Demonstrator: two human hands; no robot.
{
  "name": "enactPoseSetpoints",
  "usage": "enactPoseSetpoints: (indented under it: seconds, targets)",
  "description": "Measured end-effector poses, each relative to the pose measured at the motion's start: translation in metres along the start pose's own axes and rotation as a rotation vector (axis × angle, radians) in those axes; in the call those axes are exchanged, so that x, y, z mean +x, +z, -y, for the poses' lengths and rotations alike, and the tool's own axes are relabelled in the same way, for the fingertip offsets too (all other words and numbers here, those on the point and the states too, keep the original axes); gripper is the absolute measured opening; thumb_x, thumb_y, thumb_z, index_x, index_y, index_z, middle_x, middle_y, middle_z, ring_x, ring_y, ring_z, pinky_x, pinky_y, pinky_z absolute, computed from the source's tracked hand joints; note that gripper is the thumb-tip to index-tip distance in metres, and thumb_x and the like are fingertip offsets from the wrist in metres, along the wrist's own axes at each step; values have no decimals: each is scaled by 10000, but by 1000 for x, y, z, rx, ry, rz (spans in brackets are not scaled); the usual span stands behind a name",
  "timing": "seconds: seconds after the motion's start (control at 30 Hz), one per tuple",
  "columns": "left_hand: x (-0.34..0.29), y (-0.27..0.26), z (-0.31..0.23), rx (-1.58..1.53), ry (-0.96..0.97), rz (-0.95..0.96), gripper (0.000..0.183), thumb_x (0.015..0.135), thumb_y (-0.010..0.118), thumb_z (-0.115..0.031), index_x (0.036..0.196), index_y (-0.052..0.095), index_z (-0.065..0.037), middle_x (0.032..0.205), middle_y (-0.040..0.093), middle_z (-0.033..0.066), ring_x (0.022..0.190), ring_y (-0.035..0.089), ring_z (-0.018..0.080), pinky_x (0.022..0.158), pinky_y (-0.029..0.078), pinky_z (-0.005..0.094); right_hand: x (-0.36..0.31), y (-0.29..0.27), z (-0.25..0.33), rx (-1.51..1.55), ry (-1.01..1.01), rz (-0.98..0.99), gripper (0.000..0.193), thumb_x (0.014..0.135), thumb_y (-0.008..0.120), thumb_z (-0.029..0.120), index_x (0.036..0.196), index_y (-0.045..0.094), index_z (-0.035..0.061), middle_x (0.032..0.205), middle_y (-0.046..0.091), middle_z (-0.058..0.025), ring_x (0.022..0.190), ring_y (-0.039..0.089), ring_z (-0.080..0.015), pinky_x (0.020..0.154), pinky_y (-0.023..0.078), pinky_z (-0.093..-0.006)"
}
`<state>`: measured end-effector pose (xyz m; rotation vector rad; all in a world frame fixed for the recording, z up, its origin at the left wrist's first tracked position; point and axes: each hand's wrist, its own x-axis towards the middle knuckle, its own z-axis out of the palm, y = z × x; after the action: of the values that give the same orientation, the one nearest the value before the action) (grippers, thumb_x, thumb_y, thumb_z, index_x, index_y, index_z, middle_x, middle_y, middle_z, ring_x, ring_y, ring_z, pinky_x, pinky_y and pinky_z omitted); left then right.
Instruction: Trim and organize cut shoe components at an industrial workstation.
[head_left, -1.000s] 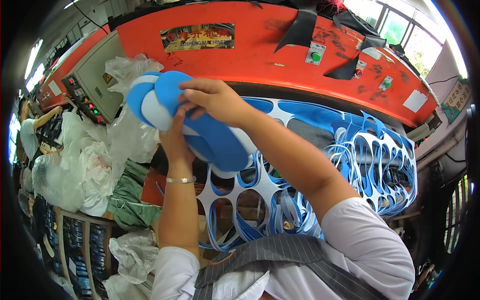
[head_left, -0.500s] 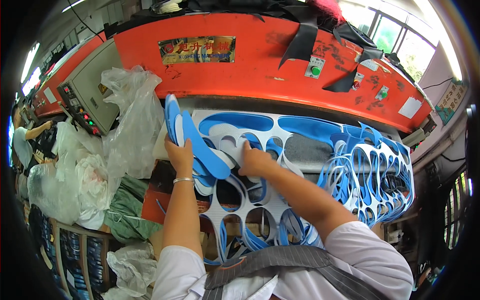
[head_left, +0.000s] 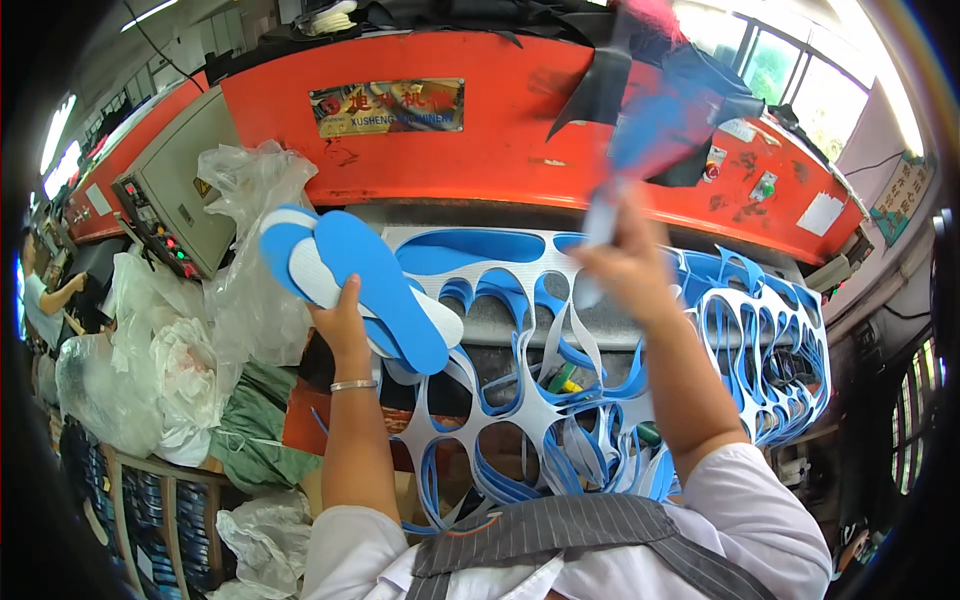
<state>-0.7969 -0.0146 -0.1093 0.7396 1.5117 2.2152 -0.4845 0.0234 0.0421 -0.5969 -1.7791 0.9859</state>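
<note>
In front of an orange press machine (head_left: 560,130): two hands lifting blue foam sole blanks above a cut-out sheet.

Left hand (head_left: 340,320), closed around a stack of sole blanks (head_left: 360,280), blue on one face, white on the other, fanned and tilted up to the left; a thin metal bangle (head_left: 352,385) on the wrist; right hand (head_left: 625,265), raised and blurred, closed on a single blue sole piece (head_left: 665,115) that stands up in front of the machine's face, its exact grip not clear; punched foam sheet (head_left: 540,400), blue and white, full of sole-shaped holes, lying across the machine bed and hanging over its front edge below both hands; clear plastic bags (head_left: 240,260) heaped just left of the stack; grey control box (head_left: 165,200) with small buttons behind them; another person (head_left: 45,295) at the far left edge.
</note>
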Motion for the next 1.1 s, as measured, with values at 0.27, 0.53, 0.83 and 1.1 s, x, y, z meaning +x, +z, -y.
enactPoseSetpoints:
  seconds: [0.27,0.53,0.83,1.1]
  targets:
    - [-42,-26,-31,-467,-171,144,599,963,312,-476,1348,354,-19,1343,436,139,1210,455,285,1017,377,409,1,176,-55,-629,106,486,639,888,523,383,1409,304,87,1124,519,-241,932,586,-400,796,488,-439]
    - [-51,-53,-8,-510,-163,100,712,896,474,-527,1350,348,7,1301,469,145,1159,487,272,984,393,397,11,199,-63,-544,176,618,540,897,512,323,1374,389,101,1073,576,-212,967,587,-367,826,469,-435]
    - [-15,-64,-3,-504,-537,100,510,814,644,-278,1229,508,-14,1168,574,99,1054,547,265,936,425,389,94,152,-155,-860,80,459,265,833,571,214,1049,656,85,1082,590,-174,1020,577,-333,835,483,-404]
    - [10,-73,22,-525,-595,200,451,848,601,-260,1215,517,-11,1176,578,113,1055,555,274,938,438,411,89,145,-227,-1140,208,769,641,709,704,410,1269,516,160,1236,497,-143,1213,434,-322,922,426,-488]
